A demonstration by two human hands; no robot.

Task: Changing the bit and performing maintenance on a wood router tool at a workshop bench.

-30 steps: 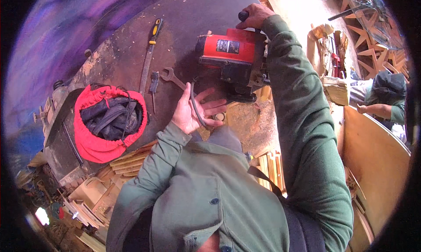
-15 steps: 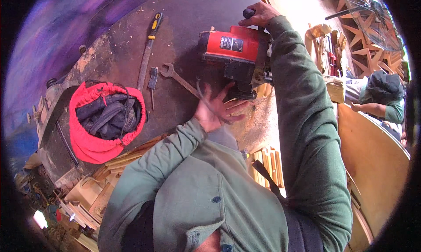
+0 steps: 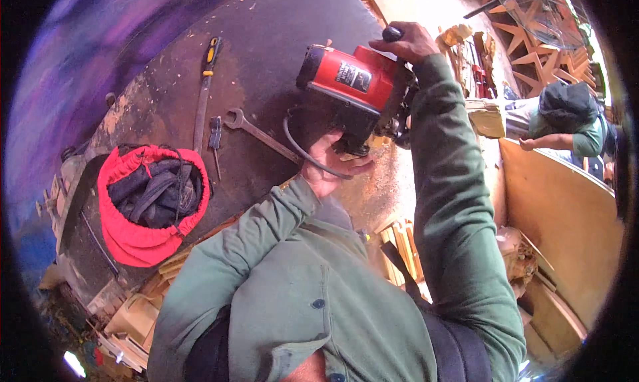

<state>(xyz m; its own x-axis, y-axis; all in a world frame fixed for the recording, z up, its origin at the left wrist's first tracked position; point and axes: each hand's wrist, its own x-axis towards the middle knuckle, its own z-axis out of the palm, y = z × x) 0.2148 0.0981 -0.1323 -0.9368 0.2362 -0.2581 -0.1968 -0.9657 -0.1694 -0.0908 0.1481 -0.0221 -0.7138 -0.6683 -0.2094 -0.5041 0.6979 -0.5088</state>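
Note:
A red and black plunge router (image 3: pixel 345 77) is held tilted over the right edge of the dark workbench. My right hand (image 3: pixel 414 44) is closed round its black knob at the far end. At the near end my left hand (image 3: pixel 323 171) cups the black lower part, thumb on one side and fingers on the other. A dark power cord (image 3: pixel 293 139) loops across my left palm. Left of the router lie an open-ended wrench (image 3: pixel 261 132), a small screwdriver-like tool (image 3: pixel 215 142) and a file with a yellow and black handle (image 3: pixel 205 92).
A red drawstring bag (image 3: pixel 126 232) with dark fabric inside sits at the bench's near left. Sawdust and wood strips (image 3: pixel 401 245) lie below the router. At right are a curved wooden panel (image 3: pixel 552 189), a fan (image 3: pixel 532 22) and another person (image 3: pixel 566 119) in a dark cap.
My left hand, spread below the router before, now closes on its lower part. The router has tilted, its near end swinging left. The whole view has shifted slightly.

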